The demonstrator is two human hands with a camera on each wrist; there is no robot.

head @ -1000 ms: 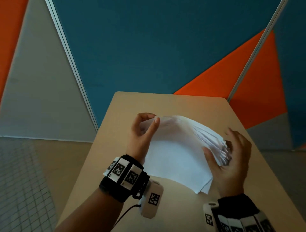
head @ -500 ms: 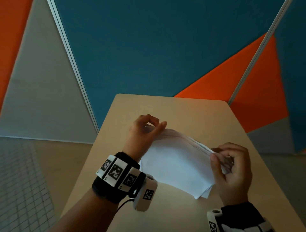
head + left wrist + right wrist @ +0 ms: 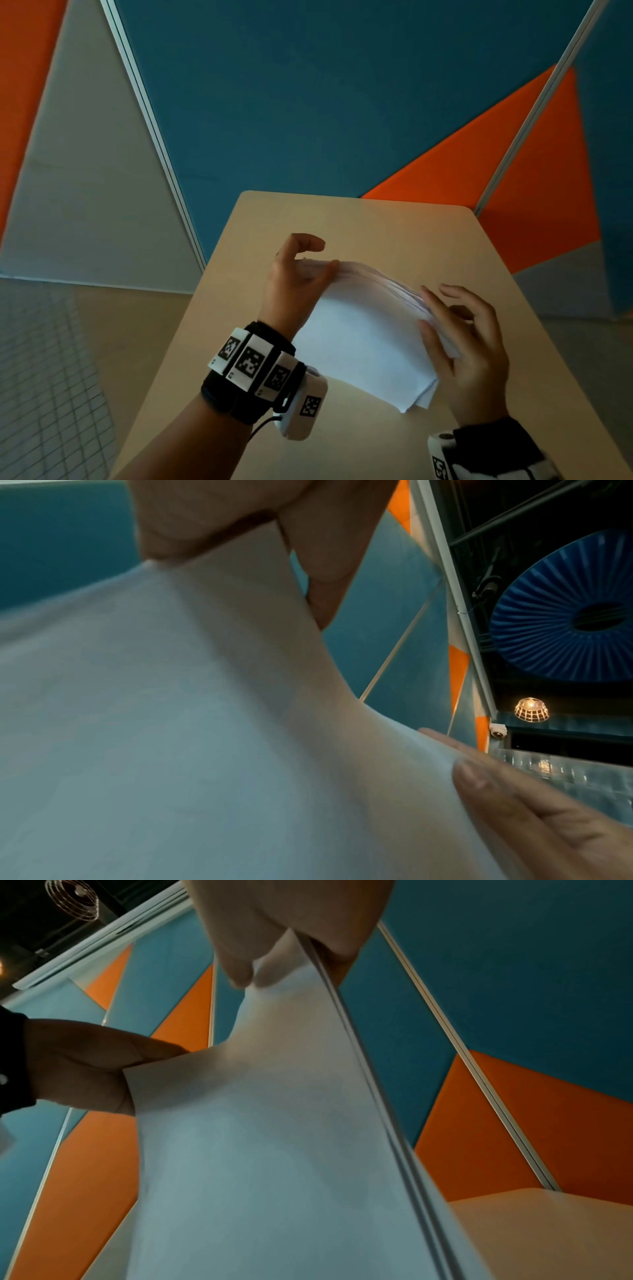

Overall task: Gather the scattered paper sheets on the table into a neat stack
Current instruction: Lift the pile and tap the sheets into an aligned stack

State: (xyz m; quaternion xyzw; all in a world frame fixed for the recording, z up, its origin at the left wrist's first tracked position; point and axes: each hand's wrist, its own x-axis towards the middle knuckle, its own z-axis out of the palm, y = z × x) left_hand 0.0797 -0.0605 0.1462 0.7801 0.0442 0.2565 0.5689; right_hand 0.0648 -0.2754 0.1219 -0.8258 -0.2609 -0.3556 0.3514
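Since half a second ago we see the right hand point(image 3: 469, 346) change its hold: then its fingers were curled tight over the right end of the paper stack point(image 3: 363, 329), and now they are spread and nearly straight, the thumb lying along the near face of the sheets and the other fingers fanned out behind the edge. Our left hand point(image 3: 294, 274) has kept its place at the far left corner, where thumb and curled fingers pinch the sheets; the left wrist view shows the same pinch from below, with the paper running between thumb and fingers. We see the stack held up over the tan table point(image 3: 376, 219), standing on its long lower edge and leaning toward us, its lower right corner down near the table top; whether it touches there we cannot tell. Along the top right edge the sheets are a little fanned, their edges showing as separate lines, and at the lower right corner one or two sheets stick out past the front one. In the right wrist view the sheet edges run as thin parallel bands between thumb and fingers. Behind the table stand wall panels point(image 3: 308, 102) in blue, orange and grey.
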